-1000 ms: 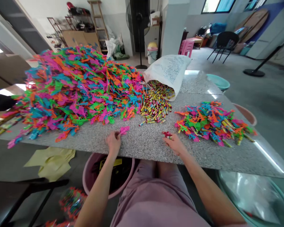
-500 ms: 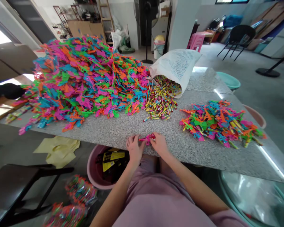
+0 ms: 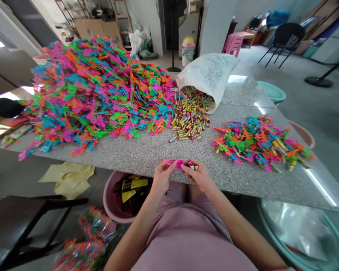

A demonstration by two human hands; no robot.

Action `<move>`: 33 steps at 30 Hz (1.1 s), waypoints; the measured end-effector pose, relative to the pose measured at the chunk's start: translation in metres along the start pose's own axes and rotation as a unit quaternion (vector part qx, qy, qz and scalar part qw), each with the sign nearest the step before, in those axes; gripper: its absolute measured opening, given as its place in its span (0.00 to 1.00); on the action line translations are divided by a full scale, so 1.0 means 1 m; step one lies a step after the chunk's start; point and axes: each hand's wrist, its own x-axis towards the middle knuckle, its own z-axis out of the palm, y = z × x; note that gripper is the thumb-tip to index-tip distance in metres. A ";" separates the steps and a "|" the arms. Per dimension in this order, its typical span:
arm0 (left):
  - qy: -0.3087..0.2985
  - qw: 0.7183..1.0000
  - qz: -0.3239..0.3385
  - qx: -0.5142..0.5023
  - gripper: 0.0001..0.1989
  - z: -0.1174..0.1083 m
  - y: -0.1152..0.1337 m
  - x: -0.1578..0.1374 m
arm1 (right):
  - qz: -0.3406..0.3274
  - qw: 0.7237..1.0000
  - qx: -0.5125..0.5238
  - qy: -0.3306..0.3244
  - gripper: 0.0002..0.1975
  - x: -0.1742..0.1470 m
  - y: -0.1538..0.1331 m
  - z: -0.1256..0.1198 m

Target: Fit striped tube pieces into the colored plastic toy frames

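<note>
My left hand (image 3: 162, 176) is closed on a pink plastic toy (image 3: 173, 163), pinched between thumb and fingers just over the table's near edge. My right hand (image 3: 200, 176) is closed around a few small printed rolls (image 3: 192, 165) with red ends; its fingertips meet the toy's right end. Beyond my hands, more of these yellow and red rolls (image 3: 190, 120) spill from a white woven sack (image 3: 210, 77). A tall heap of pink, blue, green and orange plastic toys (image 3: 101, 90) lies to the left. On the right is a smaller pile (image 3: 260, 141) of toys mixed with rolls.
The speckled stone table (image 3: 147, 154) runs across in front of me. Below its edge stand a pink tub (image 3: 109, 201) with black and yellow packets and a green tub (image 3: 335, 237) with clear plastic. A dark stool (image 3: 14, 226) and bagged toys (image 3: 97, 224) are at the lower left.
Both hands have lifted slightly off the tabletop and turned, and the pink toy has tilted with them. Small rolls now show in my right hand. The view has shifted a little.
</note>
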 end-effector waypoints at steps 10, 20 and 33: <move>-0.014 0.998 -0.012 0.061 0.14 0.020 0.026 -0.017 | -0.209 0.939 -0.257 0.093 0.08 -0.010 -0.022 -0.018; 0.000 0.997 -0.013 0.072 0.14 0.021 0.030 -0.017 | -0.232 0.923 -0.291 0.098 0.06 -0.017 -0.025 -0.019; -0.044 0.943 0.078 0.321 0.27 0.009 0.011 0.076 | -0.295 0.823 -0.444 0.197 0.12 -0.001 -0.018 -0.107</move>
